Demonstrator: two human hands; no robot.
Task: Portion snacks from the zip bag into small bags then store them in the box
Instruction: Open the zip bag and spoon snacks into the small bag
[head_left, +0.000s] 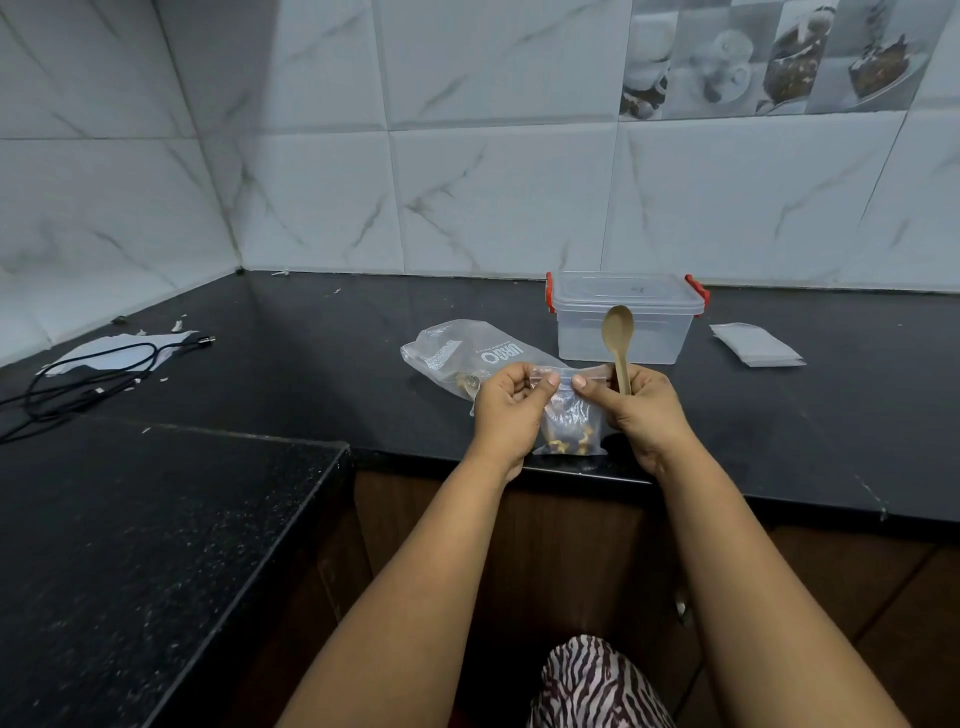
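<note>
The small bag (570, 415), clear and holding a few pale snack pieces at its bottom, hangs upright just above the near edge of the black worktop (322, 332), pinched along its top strip from both sides. The left hand (511, 410) pinches the strip's left end between thumb and curled fingers; the right hand (636, 410) pinches the right end and also grips a wooden spoon (618, 340), bowl pointing up. Just behind the small bag, to its left, the large zip bag (462, 351) lies flat with a few snacks inside. Behind the small bag, to its right, stands the clear box (626, 325), its lid on, with red clips. Right of the box lies a flat stack of small bags (756, 345). Far left of the small bag, a black cable (98, 374) trails over white paper (111, 353).
</note>
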